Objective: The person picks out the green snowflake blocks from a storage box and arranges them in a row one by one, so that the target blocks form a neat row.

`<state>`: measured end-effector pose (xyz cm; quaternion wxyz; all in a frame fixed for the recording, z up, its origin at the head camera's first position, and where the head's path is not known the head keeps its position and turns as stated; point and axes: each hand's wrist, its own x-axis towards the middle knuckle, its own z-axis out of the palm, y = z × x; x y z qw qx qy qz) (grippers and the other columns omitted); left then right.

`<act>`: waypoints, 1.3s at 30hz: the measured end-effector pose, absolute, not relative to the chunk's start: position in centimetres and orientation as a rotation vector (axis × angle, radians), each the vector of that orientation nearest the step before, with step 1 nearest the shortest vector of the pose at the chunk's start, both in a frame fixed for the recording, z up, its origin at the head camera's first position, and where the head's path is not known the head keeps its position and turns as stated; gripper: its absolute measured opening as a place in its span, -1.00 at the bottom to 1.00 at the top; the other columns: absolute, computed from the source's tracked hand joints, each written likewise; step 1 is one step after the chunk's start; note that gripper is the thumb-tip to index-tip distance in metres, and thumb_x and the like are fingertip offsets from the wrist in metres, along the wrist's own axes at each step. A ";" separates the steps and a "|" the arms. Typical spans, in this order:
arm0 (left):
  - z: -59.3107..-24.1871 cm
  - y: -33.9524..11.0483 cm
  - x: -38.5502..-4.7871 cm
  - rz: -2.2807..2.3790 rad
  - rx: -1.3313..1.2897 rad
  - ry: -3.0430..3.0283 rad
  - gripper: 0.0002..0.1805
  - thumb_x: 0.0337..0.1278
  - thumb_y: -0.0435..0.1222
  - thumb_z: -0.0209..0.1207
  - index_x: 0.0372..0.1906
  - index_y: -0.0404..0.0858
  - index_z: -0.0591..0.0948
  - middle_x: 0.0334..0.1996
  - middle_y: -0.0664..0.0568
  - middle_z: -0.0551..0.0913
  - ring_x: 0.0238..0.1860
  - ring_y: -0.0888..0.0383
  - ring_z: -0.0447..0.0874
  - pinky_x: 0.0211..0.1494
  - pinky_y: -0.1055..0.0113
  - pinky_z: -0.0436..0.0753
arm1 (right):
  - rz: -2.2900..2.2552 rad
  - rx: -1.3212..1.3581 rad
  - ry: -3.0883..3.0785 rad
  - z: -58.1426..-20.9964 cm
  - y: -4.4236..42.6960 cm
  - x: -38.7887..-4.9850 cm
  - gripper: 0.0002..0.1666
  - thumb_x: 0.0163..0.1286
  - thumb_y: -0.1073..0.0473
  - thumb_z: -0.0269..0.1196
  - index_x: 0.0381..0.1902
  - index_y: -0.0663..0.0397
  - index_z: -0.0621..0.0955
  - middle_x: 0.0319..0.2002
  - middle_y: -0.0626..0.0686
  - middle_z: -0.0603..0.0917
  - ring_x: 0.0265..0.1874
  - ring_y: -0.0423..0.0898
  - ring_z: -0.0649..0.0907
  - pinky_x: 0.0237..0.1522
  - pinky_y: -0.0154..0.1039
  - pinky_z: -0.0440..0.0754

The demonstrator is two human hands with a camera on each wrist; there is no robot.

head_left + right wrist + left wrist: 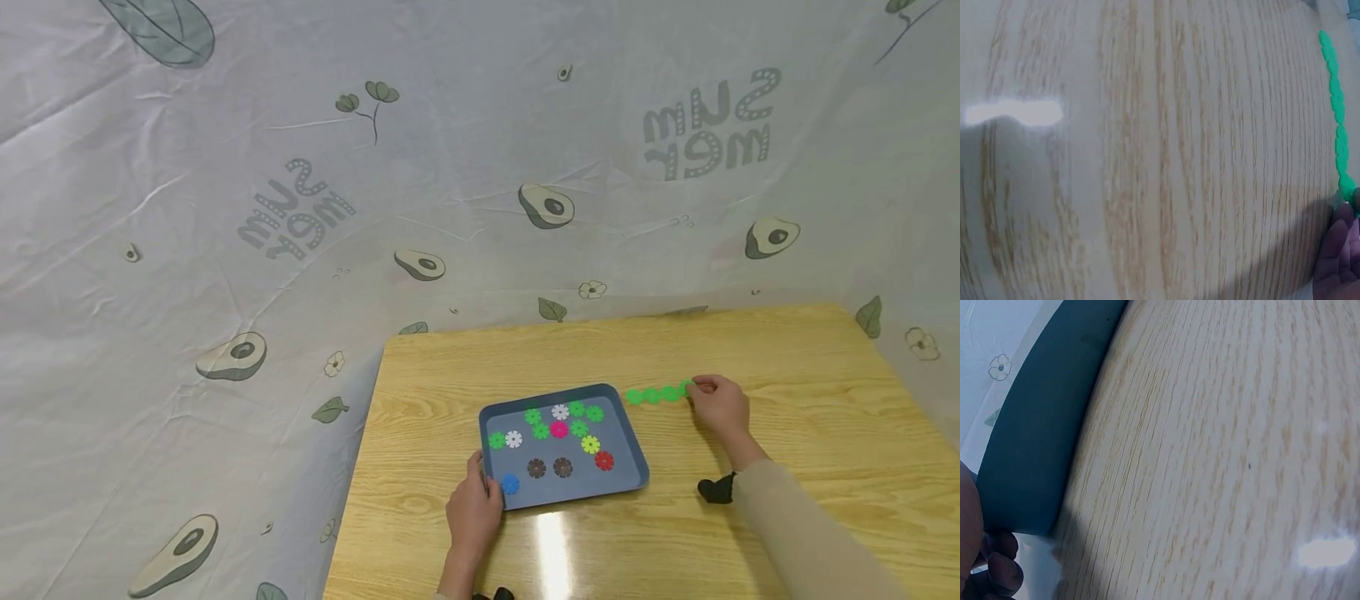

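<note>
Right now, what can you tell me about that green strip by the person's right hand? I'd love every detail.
The green strip is bright green, plastic-looking, made of small flat discs joined in a row, its edge scalloped. It stretches sideways over the wooden table, its left end near the far right corner of the tray but apart from it. The right hand pinches its right end. How the discs lock together, and whether any part is lifted, I cannot tell.

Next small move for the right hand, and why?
Probably release the green chain beside the tray, freeing the right hand to fetch another disc. That hand pinches the chain's far-right end, more green discs lie in the tray, and the left hand already holds the tray's edge.
</note>
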<state>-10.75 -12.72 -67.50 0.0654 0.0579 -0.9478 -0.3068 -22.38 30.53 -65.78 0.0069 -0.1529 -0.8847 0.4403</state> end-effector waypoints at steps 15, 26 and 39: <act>-67.6 -12.6 -10.7 -0.923 0.163 -2.857 -0.45 0.31 -0.33 0.20 0.39 -0.29 0.49 -0.74 0.22 0.31 -0.73 0.28 0.19 -0.67 0.32 0.18 | 1.228 -0.437 -2.844 -65.8 31.0 -21.9 -0.53 0.55 0.11 0.12 0.08 0.48 0.63 -0.08 0.38 0.71 -0.11 0.34 0.66 -0.15 0.14 0.52; -67.5 -12.6 -10.8 -0.909 0.158 -2.851 -0.45 0.31 -0.33 0.20 0.39 -0.30 0.49 -0.74 0.22 0.29 -0.74 0.28 0.15 -0.67 0.33 0.16 | 1.226 -0.354 -2.816 -65.3 29.4 -21.7 -0.52 0.56 0.07 0.14 0.12 0.43 0.63 -0.09 0.31 0.69 -0.17 0.23 0.66 -0.23 0.01 0.52; -67.5 -12.6 -10.8 -0.904 0.161 -2.854 -0.45 0.31 -0.33 0.20 0.40 -0.27 0.49 -0.74 0.21 0.30 -0.74 0.27 0.17 -0.67 0.31 0.17 | 1.311 -0.092 -2.751 -62.2 20.1 -21.6 -0.60 0.51 0.08 0.29 0.09 0.31 0.67 -0.16 0.20 0.68 -0.21 0.12 0.70 -0.23 -0.01 0.60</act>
